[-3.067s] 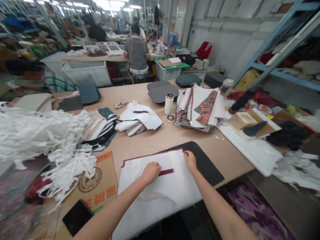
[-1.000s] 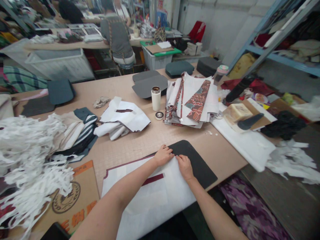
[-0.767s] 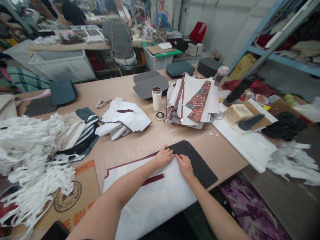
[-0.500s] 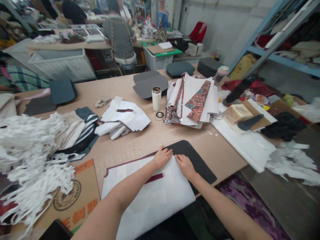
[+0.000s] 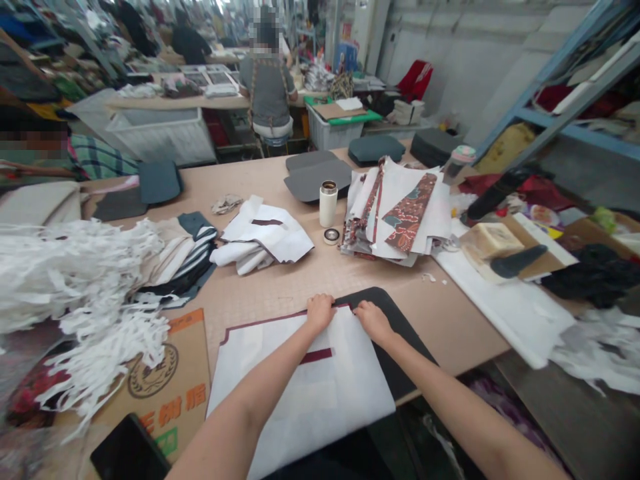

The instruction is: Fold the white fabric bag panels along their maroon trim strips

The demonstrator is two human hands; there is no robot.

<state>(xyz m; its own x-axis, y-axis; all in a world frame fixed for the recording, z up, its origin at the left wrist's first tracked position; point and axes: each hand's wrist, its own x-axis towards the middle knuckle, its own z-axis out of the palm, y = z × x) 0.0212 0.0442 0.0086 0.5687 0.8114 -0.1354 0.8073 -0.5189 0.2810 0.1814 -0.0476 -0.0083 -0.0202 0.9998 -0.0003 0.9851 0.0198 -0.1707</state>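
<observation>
My left hand [image 5: 320, 315] and my right hand [image 5: 373, 321] sit side by side at the far edge of a white non-woven fabric sheet [image 5: 305, 400], fingers curled over it. A maroon strip [image 5: 316, 356] is stitched across the sheet, just below my hands. Under the sheet lies a dark grey rounded pad [image 5: 395, 327], its far corner showing past my right hand. The sheet's near end hangs over the table's front edge. Its left rim has a thin maroon binding [image 5: 265, 319].
A tangled heap of white fabric strips [image 5: 75, 287] and a printed cardboard sheet [image 5: 165, 380] with a black phone [image 5: 129, 448] lie to my left. Ahead stand a steel flask [image 5: 328, 204], a tape roll [image 5: 331, 236] and a stack of patterned fabric pieces [image 5: 395, 210].
My hands have come together at the sheet's far edge since the oldest frame, where they lay apart. The view has swung slightly, and the sheet now covers more of the dark pad.
</observation>
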